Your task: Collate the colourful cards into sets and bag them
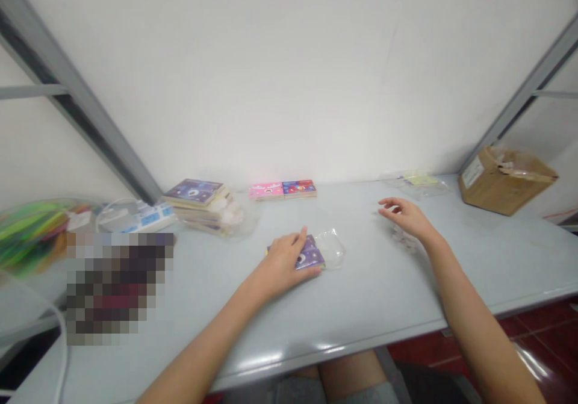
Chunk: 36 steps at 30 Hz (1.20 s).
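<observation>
My left hand [282, 259] lies over a small purple booklet pack [309, 256] on the table, its thumb along the near edge and its fingers across the top. A clear plastic bag [332, 247] sticks out from the pack's right side. My palm covers the left part of the pack. To the right, my right hand [401, 214] hovers over the table with bent fingers held apart and nothing visible in them. Below that hand lies a small, blurred pale item [404, 239], partly hidden by the wrist; its kind is unclear.
Behind my left hand are a stack of booklets [194, 193] with plastic wrapping and a pink-and-red booklet stack [283, 189]. A clear bag with a yellow item [419, 180] and a cardboard box [492, 187] stand back right. A power strip [153, 216] and green bundle [36, 235] are left.
</observation>
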Tool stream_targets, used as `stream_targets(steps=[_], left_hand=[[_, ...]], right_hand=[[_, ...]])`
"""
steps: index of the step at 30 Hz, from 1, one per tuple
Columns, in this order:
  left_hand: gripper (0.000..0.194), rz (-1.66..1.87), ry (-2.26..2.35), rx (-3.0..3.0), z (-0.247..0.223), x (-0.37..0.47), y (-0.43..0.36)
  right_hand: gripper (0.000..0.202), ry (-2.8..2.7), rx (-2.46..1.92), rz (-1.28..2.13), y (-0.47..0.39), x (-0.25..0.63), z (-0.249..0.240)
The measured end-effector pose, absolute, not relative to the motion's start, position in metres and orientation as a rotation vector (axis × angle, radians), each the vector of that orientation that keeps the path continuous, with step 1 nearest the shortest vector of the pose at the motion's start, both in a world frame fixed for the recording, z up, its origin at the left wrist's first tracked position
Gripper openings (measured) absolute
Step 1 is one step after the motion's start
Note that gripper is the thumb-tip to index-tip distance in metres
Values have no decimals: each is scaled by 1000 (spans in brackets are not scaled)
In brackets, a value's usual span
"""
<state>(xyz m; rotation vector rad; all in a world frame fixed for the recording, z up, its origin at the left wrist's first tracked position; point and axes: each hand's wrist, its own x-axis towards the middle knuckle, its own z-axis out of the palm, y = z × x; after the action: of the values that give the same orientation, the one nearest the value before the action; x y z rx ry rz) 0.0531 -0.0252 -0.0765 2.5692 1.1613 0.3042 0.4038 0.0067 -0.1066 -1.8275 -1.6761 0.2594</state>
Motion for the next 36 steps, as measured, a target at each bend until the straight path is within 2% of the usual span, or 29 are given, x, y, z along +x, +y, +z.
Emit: stream_targets(steps=[3,6,11,20,25,32,36], left_hand=[[81,300,1172,2575,-77,53,-25],[81,302,1180,2581,-78,53,-25],[80,306,1170,2583,-79,53,-24],[81,292,1165,2590,-77,53,-24],[82,295,1165,2586,-77,54,-25],[81,287,1174,2581,-76,54,-26],[82,278,1181,2581,-75,55,-27]], right_hand=[[45,-1602,-2087,217,2,435,-115],[37,-1567,-2225,309,-3,451,-121],[18,-1568,-2161,554,-2,443,-119],[14,-1700,-2097,490,2,427,-116],[18,-1655,-2091,503,2,426,-116],[40,-1696,-1859,819,-2,435,-117],[34,-1719,-1868,801,-1,427,-115]])
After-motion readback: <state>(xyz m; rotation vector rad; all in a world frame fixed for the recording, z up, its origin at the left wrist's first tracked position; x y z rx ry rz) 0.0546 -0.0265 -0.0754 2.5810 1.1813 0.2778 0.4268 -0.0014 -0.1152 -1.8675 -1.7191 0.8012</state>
